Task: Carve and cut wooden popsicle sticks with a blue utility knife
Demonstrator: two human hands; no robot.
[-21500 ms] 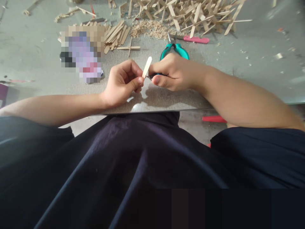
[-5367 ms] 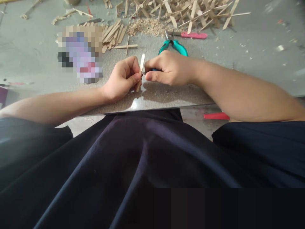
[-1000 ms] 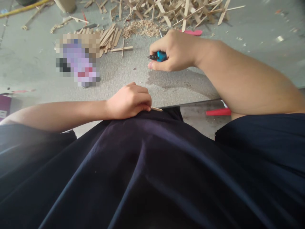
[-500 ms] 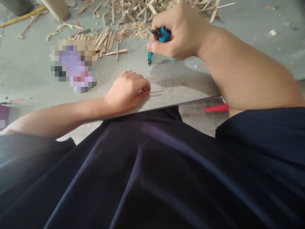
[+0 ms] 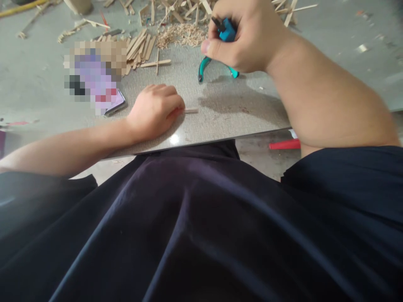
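My left hand (image 5: 157, 110) rests near the table's front edge, closed with thumb and fingers around a thin pale wooden stick (image 5: 191, 110) that pokes out to the right. My right hand (image 5: 245, 35) is raised over the table, its fingers wrapped round a blue tool with a black tip (image 5: 227, 30); its exact kind is hidden by the grip. Below that hand, the teal curved handles of what look like pliers (image 5: 204, 68) show on the table, apart from it; their head is covered. Two crossed wooden sticks (image 5: 157, 63) lie beyond my left hand.
A phone (image 5: 116, 102), partly blurred out, lies left of my left hand. Behind it are flat craft sticks (image 5: 141, 48), a heap of wood shavings (image 5: 182, 35) and a large pile of sticks (image 5: 189, 10). Below the table's edge, a red object (image 5: 285, 144) shows.
My left hand has slid left along the table with the thin stick. My right hand has drawn slightly up and right with the blue tool, uncovering more of the teal handles.
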